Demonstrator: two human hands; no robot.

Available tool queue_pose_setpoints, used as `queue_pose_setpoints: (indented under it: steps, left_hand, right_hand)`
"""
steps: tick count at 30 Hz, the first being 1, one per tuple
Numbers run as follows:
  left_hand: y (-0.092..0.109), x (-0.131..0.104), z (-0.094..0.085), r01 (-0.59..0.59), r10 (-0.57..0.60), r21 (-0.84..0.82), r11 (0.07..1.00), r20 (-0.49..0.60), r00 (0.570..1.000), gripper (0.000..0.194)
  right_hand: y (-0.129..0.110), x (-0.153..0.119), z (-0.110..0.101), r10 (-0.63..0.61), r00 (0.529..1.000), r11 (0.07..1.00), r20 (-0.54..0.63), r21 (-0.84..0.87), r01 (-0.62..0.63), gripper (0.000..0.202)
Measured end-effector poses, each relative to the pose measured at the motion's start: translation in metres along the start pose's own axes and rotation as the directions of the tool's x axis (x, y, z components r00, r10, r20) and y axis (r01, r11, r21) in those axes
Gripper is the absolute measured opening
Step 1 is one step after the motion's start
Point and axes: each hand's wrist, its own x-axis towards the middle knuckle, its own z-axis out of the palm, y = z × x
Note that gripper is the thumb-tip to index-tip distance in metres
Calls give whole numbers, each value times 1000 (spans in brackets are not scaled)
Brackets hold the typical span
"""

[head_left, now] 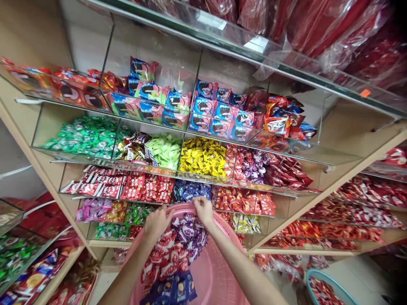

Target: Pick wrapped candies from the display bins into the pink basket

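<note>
A pink plastic basket (208,277) is below my arms, its far rim against the lower shelves. Inside it lie red-and-white wrapped candies (162,256), purple-and-white ones (192,231) and dark blue packets (171,290). My left hand (158,222) is closed over the far left rim of the basket. My right hand (204,210) is at the far rim, fingers curled together in front of a compartment of blue packets (187,190). Whatever those fingers hold, if anything, is hidden.
Glass-fronted shelves hold green candies (89,137), yellow candies (203,156), red packets (148,188) and blue-and-pink cookie packs (203,106). Large red bags (318,25) lie on the top glass shelf. A blue-green tub (327,277) stands at lower right. More stocked shelves flank both sides.
</note>
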Motion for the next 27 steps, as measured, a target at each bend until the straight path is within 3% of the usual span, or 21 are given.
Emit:
queue_pose_setpoints:
  steps: [5, 10, 17, 27]
  left_hand:
    - [0, -1, 0, 4, -4, 11, 1000, -24, 1000, 58]
    - [-1, -1, 2, -17, 17, 9, 1000, -55, 998, 56]
    - [-1, 0, 2, -13, 13, -10, 1000, -34, 999, 57]
    - [0, 0, 4, -17, 17, -10, 1000, -25, 1000, 59]
  right_hand:
    - [10, 56, 16, 219, 975, 967, 41, 123, -223, 38]
    - [11, 63, 24, 273, 956, 929, 111, 228, -292, 30]
    - [14, 35, 7, 192, 967, 916, 169, 322, -238, 33]
    - [7, -35, -12, 18, 945, 938, 325, 321, -128, 32]
